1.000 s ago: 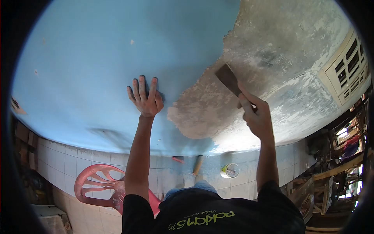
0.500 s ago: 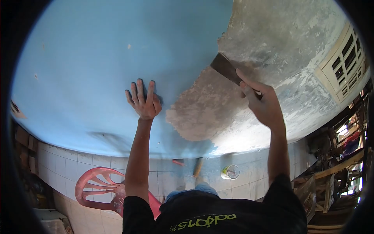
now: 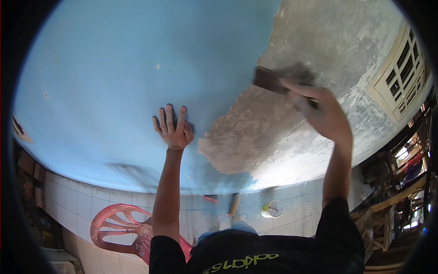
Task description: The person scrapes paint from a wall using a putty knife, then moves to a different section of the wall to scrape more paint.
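Observation:
My left hand lies against the blue painted wall, its fingers spread and nothing in it. In my right hand is a scraper with a wide dark blade, slightly blurred by motion. The blade is at the ragged border between the blue paint and a bare grey plaster patch. My fingers wrap the scraper's handle, so most of the handle is hidden.
A pink plastic chair stands at lower left on the white tiled floor. Near the wall's foot are a small tub, a wooden-looking handle and a red object. A vent grille is at right; wooden clutter lies below it.
My right hand and the scraper have shifted right, and the blade has turned closer to level. My left hand stays on the wall, while the whole view has moved slightly.

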{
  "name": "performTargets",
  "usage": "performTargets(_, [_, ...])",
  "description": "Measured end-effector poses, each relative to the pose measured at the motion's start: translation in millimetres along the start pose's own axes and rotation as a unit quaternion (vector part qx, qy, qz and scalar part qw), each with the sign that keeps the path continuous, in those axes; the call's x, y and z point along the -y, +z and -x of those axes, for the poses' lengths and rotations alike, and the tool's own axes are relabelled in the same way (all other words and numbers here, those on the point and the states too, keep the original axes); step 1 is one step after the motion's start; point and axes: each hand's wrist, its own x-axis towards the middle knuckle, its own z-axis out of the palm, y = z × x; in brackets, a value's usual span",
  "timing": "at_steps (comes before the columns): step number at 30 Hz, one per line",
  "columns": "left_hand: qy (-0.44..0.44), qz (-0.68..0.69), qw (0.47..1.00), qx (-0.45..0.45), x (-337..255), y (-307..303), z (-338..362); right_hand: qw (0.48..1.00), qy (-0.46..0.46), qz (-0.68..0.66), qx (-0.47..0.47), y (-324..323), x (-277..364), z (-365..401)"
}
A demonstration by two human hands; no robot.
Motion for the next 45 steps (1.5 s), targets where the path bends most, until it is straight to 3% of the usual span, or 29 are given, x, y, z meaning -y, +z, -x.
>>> performTargets(5, [0.010, -0.001, 1.000, -0.006, 2, -2, -1, 1.000, -0.001, 0.008, 0.012, -6, 8, 0])
performTargets(7, [0.003, 0.004, 1.000, -0.005, 1, -1, 0, 0.994, 0.094, 0.039, 0.042, -25, 18, 1])
performTargets(11, [0.031, -0.009, 0.999, 0.004, 3, -3, -1, 0.999, 0.002, 0.034, -0.028, -2, 9, 7])
performTargets(13, [0.029, -0.005, 1.000, 0.001, 2, -3, -3, 0.999, 0.014, 0.017, -0.025, -12, 2, 12])
performTargets(15, [0.016, -0.006, 1.000, -0.010, 0, -1, -4, 0.992, 0.114, -0.002, -0.048, -24, 6, 10])
performTargets(16, [0.005, -0.003, 1.000, -0.009, -1, -2, -2, 0.992, 0.114, -0.002, -0.051, -19, 7, 8])
performTargets(18, [0.012, 0.000, 1.000, -0.004, -1, -4, 0, 0.989, -0.021, 0.014, -0.144, -1, 13, 2])
performTargets(21, [0.013, -0.002, 1.000, -0.001, 2, -5, 1, 0.988, 0.035, 0.059, -0.137, -14, 5, 15])
performTargets(25, [0.003, 0.000, 1.000, -0.001, -1, -3, -1, 0.988, 0.028, 0.074, -0.132, -2, 14, 12])
performTargets(29, [0.013, -0.003, 1.000, 0.000, 3, -2, -1, 0.982, -0.055, 0.035, -0.175, 36, -3, 18])
performTargets(31, [0.013, -0.007, 1.000, 0.002, 3, -2, 1, 0.984, -0.006, -0.058, -0.166, 62, -24, 38])
performTargets(32, [0.009, -0.010, 1.000, 0.004, 3, -1, 1, 0.980, 0.068, -0.140, -0.124, 78, -26, 47])
performTargets(33, [0.008, -0.007, 1.000, 0.000, 3, -1, 1, 0.961, 0.147, -0.221, -0.079, 97, -27, 57])
performTargets(35, [0.014, 0.001, 1.000, 0.011, 3, -2, -1, 0.914, 0.182, -0.355, -0.075, 140, -26, 71])
performTargets(38, [0.037, -0.009, 0.999, 0.010, 4, -4, -2, 0.898, 0.227, -0.372, -0.055, 192, -40, 95])
performTargets(41, [0.037, -0.016, 0.999, 0.010, 5, -2, 0, 0.931, 0.218, -0.293, -0.016, 224, -74, 112])
performTargets(45, [0.029, -0.009, 0.999, 0.033, 4, -2, -2, 0.852, 0.317, -0.400, 0.114, 196, -58, 88])
